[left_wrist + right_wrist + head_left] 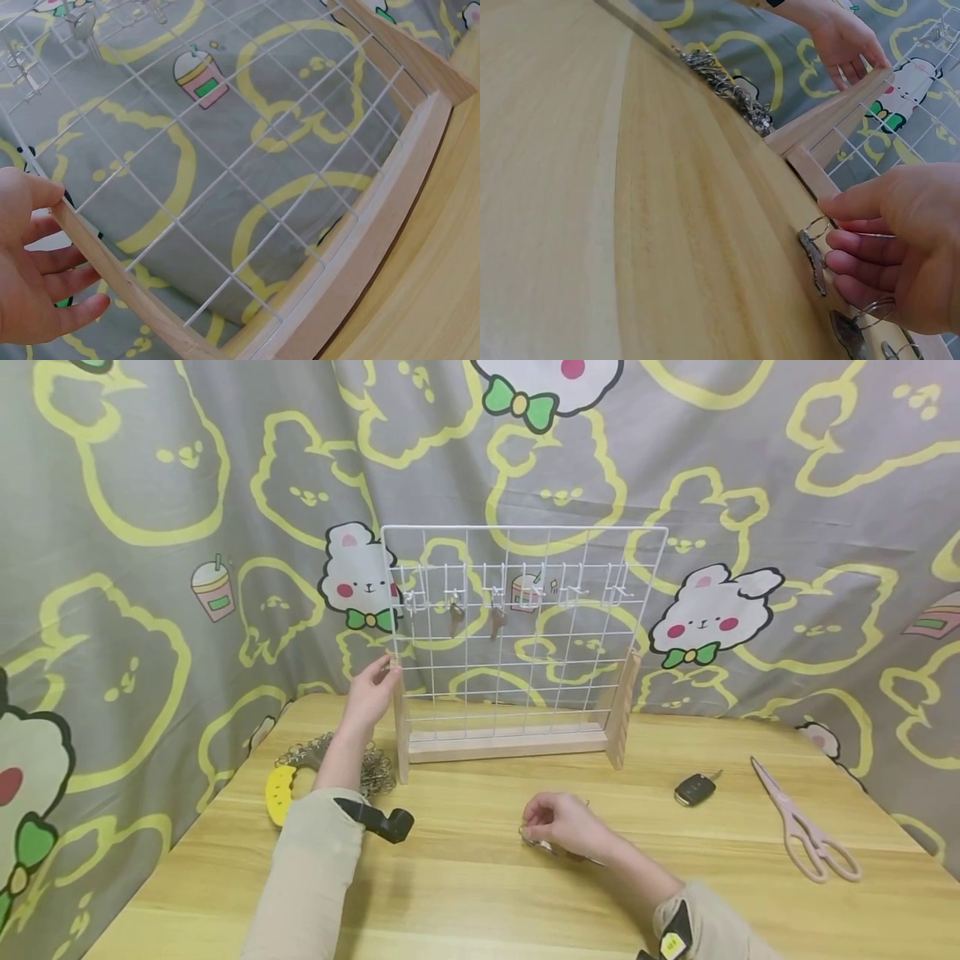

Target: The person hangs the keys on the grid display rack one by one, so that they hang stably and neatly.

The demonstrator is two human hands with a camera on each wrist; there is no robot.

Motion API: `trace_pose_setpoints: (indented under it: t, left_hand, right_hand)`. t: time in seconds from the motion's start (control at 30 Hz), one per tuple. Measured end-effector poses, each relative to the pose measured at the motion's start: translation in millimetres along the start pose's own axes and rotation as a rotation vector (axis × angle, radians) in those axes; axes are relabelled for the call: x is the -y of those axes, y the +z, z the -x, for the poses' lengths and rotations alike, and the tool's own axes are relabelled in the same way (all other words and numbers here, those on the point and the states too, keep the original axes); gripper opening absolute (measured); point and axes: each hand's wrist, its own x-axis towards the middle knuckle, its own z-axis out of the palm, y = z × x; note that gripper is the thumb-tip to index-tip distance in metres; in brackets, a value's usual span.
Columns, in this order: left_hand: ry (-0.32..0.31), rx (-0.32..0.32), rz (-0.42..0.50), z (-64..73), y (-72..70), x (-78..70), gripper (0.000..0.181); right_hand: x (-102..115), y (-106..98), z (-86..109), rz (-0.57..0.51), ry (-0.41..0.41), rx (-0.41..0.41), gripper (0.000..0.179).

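Observation:
A white wire grid rack (525,647) stands upright in a wooden base, with two keys (456,617) hanging from hooks on its upper part. My left hand (372,692) holds the top of the rack's left wooden side post (112,274), thumb on the near face and fingers behind. Low over the table in front of the rack, my right hand (566,828) pinches a metal key ring (819,227) between thumb and index finger. A key (812,262) dangles from that ring. Beneath this hand, another key (847,334) with its own ring shows, partly hidden in the head view.
Left of the rack lies a pile of metal rings (375,768) beside a yellow curved item (280,795), partly behind my left forearm. A black car key (695,789) and pink scissors (806,827) lie on the right of the wooden table (465,893). A patterned curtain (465,443) hangs behind.

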Motion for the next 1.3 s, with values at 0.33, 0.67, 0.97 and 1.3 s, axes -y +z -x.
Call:
trace_pose_setpoints:
  t: [0.33, 0.67, 0.97, 1.3]
  left_hand:
    - [-0.009, -0.004, 0.006, 0.5, -0.3, 0.0, 0.056]
    - [-0.006, -0.003, 0.003, 0.8, -0.3, -0.4, 0.056]
    - [-0.006, -0.004, 0.004, 1.2, -0.4, -1.7, 0.056]
    - [-0.007, -0.011, 0.001, -0.8, -0.1, -0.8, 0.057]
  right_hand:
    - [-1.9, 2.8, -2.6, 0.14, -0.009, 0.012, 0.008]
    - [1.0, -4.3, -2.5, 0.159, -0.08, 0.042, 0.011]
    - [8.8, -18.2, -2.9, 0.172, -0.071, 0.019, 0.007]
    - [17.8, -35.9, -4.1, 0.193, -0.105, 0.015, 0.007]
